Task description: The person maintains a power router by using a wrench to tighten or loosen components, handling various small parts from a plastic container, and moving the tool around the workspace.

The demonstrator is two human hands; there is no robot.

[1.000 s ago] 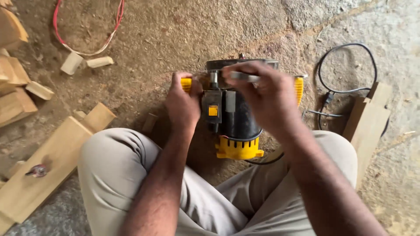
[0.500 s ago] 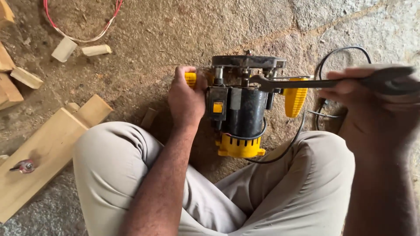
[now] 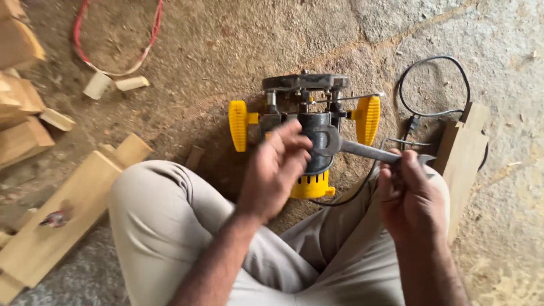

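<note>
Head view, steeply downward, seemingly close

The left hand [image 3: 277,170] hangs loose, its fingers half curled and spread, gripping nothing. The right hand [image 3: 411,198] is fisted, thumb on top, its forearm running down and outward.

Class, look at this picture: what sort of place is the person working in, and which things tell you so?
Probably a rough woodworking shop floor: sawdust over the stone floor, offcut wood blocks lying about, and a yellow-handled router being serviced with a spanner.
</note>
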